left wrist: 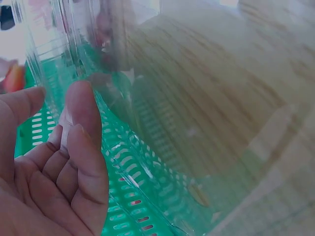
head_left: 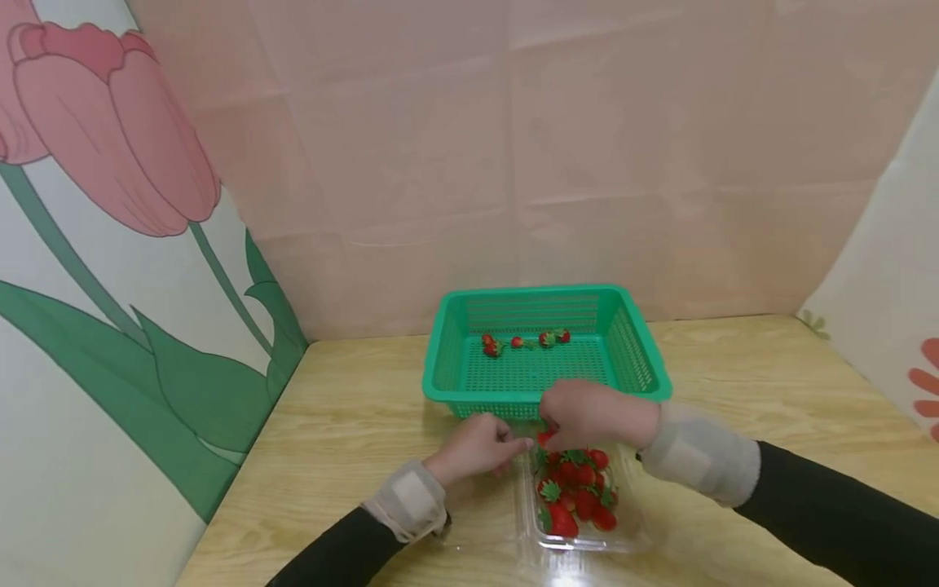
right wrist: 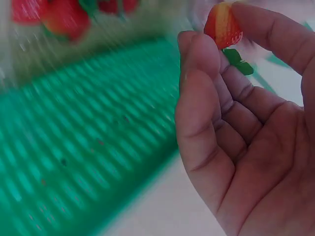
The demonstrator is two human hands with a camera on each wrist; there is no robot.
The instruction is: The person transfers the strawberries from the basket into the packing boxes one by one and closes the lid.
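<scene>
In the head view, my right hand (head_left: 587,413) is above the far end of a clear plastic container (head_left: 539,534) filled with several red strawberries (head_left: 575,481). Its thumb and fingertips pinch a strawberry (right wrist: 224,24) with a yellowish streak and a green leafy top, best seen in the right wrist view. My left hand (head_left: 473,448) is at the container's far left corner, thumb over the rim and fingers curled outside it. Clear plastic (left wrist: 197,98) fills much of the left wrist view, right beside those fingertips.
Just behind the container stands a green mesh basket (head_left: 440,350) with several strawberries (head_left: 546,338) along its far side. The wooden table (head_left: 352,408) backs onto a pink sheet (head_left: 396,163); a tulip-printed panel (head_left: 110,163) stands at the left.
</scene>
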